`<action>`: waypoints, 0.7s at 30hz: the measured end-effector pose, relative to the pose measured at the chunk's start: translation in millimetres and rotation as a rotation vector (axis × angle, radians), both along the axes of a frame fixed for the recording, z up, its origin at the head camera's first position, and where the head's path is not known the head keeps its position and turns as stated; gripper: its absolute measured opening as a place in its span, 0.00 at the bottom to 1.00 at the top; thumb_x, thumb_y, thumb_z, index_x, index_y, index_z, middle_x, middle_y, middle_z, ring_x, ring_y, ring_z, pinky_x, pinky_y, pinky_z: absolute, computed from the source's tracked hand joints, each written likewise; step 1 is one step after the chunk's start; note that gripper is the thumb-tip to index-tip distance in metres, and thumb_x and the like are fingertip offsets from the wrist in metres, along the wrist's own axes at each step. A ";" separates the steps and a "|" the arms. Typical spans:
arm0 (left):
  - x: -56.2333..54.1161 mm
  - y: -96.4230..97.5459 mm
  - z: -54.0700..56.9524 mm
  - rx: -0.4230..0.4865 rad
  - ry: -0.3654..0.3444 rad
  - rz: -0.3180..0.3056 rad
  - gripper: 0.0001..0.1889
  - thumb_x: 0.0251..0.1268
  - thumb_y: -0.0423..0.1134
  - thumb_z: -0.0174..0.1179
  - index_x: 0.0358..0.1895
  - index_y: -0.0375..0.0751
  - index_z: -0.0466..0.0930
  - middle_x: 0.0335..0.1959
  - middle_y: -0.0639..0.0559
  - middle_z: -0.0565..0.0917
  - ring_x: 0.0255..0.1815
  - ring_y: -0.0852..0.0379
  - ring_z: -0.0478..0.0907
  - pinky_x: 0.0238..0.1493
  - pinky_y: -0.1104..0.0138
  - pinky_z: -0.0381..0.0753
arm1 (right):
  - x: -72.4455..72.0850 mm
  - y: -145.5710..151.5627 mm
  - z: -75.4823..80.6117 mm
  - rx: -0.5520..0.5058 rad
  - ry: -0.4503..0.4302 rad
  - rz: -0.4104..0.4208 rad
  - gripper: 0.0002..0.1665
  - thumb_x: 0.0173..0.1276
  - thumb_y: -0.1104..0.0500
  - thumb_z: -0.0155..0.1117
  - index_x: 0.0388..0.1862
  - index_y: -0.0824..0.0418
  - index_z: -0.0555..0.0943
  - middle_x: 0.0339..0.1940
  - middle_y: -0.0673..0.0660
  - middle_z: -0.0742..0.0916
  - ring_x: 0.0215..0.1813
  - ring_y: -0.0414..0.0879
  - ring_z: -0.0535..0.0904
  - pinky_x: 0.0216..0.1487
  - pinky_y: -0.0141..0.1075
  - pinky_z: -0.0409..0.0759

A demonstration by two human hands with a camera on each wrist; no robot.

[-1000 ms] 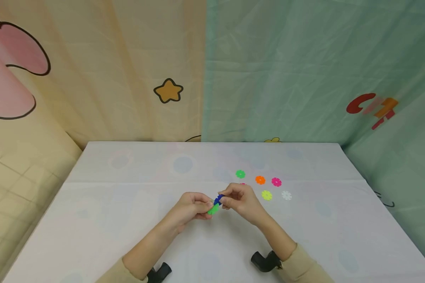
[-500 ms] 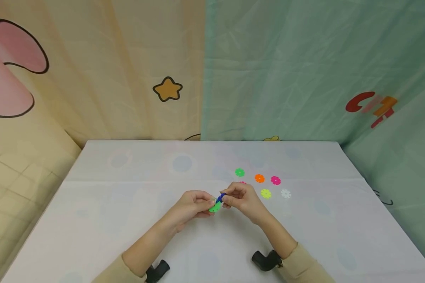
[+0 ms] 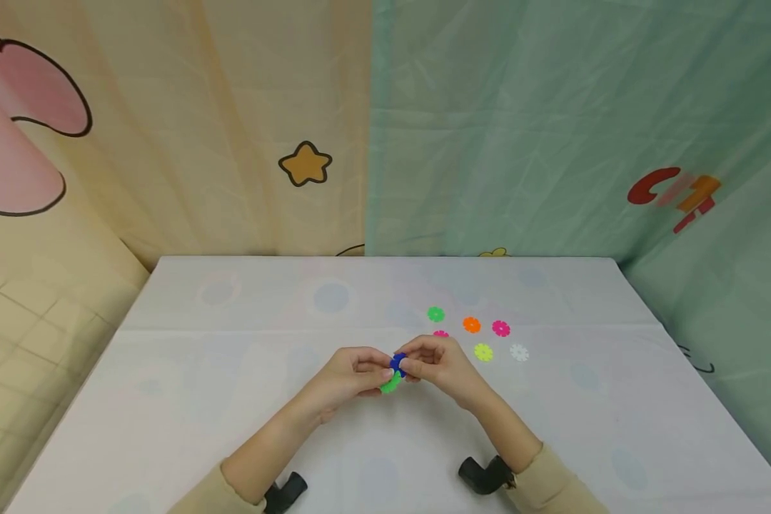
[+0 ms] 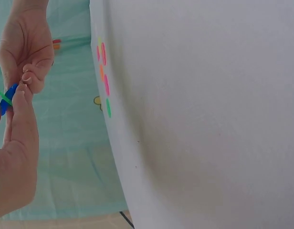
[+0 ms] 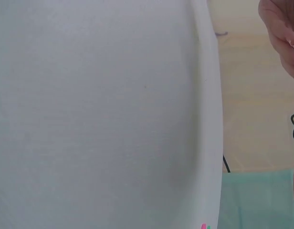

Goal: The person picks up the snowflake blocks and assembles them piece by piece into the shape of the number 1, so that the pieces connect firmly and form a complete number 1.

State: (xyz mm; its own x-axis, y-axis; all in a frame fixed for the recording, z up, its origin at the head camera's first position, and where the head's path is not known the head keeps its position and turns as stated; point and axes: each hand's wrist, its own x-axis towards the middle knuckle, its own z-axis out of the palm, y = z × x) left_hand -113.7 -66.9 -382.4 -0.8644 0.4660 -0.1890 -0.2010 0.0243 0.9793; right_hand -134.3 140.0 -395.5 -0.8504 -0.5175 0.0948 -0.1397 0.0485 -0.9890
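Observation:
Above the middle of the table, my left hand (image 3: 355, 373) pinches a green notched plastic disc (image 3: 390, 384) between thumb and fingers. My right hand (image 3: 442, 365) pinches a dark blue disc of the same kind (image 3: 397, 363), just above the green one. In the left wrist view the green disc (image 4: 0, 94) crosses the blue disc (image 4: 8, 98) at an angle, and the two touch; whether their slots are fully engaged cannot be told. Fingertips hide part of both discs. In the right wrist view only parts of the hands show at the right edge, without the discs.
Beyond my right hand, several loose discs lie flat on the white-covered table (image 3: 231, 400): green (image 3: 435, 314), orange (image 3: 472, 325), pink (image 3: 501, 328), yellow (image 3: 483, 352) and white (image 3: 519, 352). Another pink disc (image 3: 440, 333) is partly behind the right hand. Curtains hang behind the table.
The blue disc has turned to show more of its face, and the green disc has tilted and dipped slightly below it. Both hands stay in nearly the same place. The loose discs have not moved.

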 end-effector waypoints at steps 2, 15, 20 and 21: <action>0.1 0.3 0.7 0.004 -0.006 0.001 0.15 0.63 0.34 0.59 0.46 0.23 0.77 0.38 0.44 0.85 0.36 0.59 0.81 0.41 0.65 0.81 | -0.2 -0.3 1.8 0.024 -0.009 -0.005 0.12 0.65 0.64 0.61 0.43 0.72 0.80 0.32 0.58 0.85 0.29 0.42 0.80 0.37 0.35 0.81; 2.3 3.8 4.3 -0.040 -0.024 0.032 0.16 0.64 0.38 0.59 0.44 0.24 0.77 0.34 0.44 0.86 0.29 0.62 0.80 0.35 0.70 0.80 | 0.1 -3.6 6.4 0.105 -0.024 -0.014 0.13 0.66 0.62 0.61 0.45 0.70 0.81 0.30 0.64 0.84 0.26 0.43 0.76 0.32 0.33 0.78; 2.5 4.5 4.6 -0.035 -0.018 0.034 0.16 0.64 0.37 0.59 0.45 0.23 0.77 0.34 0.43 0.85 0.27 0.62 0.79 0.34 0.70 0.80 | 0.7 -3.7 7.8 0.112 -0.030 -0.016 0.14 0.66 0.62 0.61 0.46 0.70 0.81 0.31 0.66 0.84 0.26 0.43 0.76 0.32 0.32 0.78; 2.6 4.6 4.6 -0.034 -0.017 0.037 0.16 0.64 0.37 0.59 0.45 0.24 0.77 0.33 0.44 0.85 0.27 0.62 0.79 0.34 0.70 0.80 | 0.7 -3.7 7.9 0.112 -0.028 -0.015 0.14 0.66 0.62 0.61 0.46 0.70 0.81 0.31 0.65 0.84 0.26 0.43 0.76 0.32 0.32 0.78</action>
State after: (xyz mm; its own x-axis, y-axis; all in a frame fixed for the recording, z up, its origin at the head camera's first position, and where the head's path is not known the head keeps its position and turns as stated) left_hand -111.1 -62.3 -377.8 -0.8773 0.4271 -0.2191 -0.2193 0.0494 0.9744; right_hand -133.6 136.3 -387.5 -0.8598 -0.5105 0.0128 -0.1102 0.1610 -0.9808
